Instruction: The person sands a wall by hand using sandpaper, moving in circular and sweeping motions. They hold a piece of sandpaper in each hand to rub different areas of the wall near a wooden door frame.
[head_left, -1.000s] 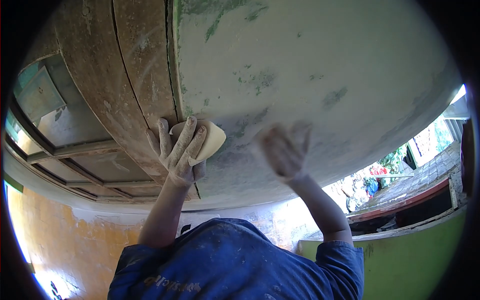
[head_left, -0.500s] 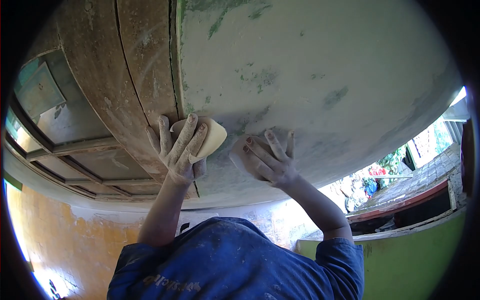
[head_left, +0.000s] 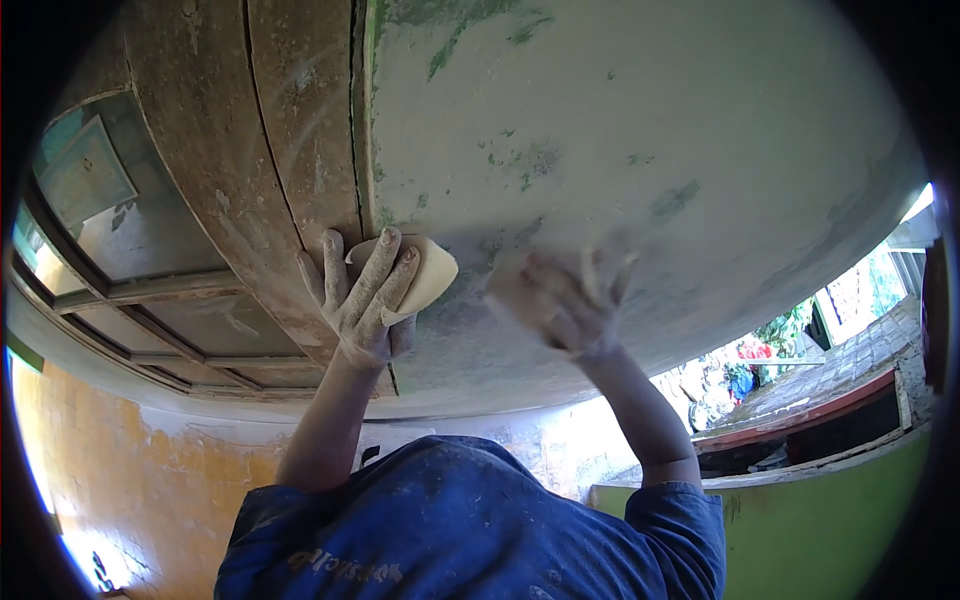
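Observation:
Dusty and pale, my left hand presses a cream-coloured sheet against the wall, at the edge between the wood and the plaster. The sheet is bent between its fingers and looks like sandpaper. My right hand lies against the grey plastered wall, smeared by motion. A dull piece, also blurred, shows under its fingertips. Green patches of old paint show through the plaster above both hands.
Brown wooden boards and a paned window are on the left. An orange wall stands at lower left, a green wall at lower right. An opening at right shows a tiled roof and plants.
My right hand has moved a little to the right along the wall with its piece and is now blurred. My left hand stays at the same place on the wall.

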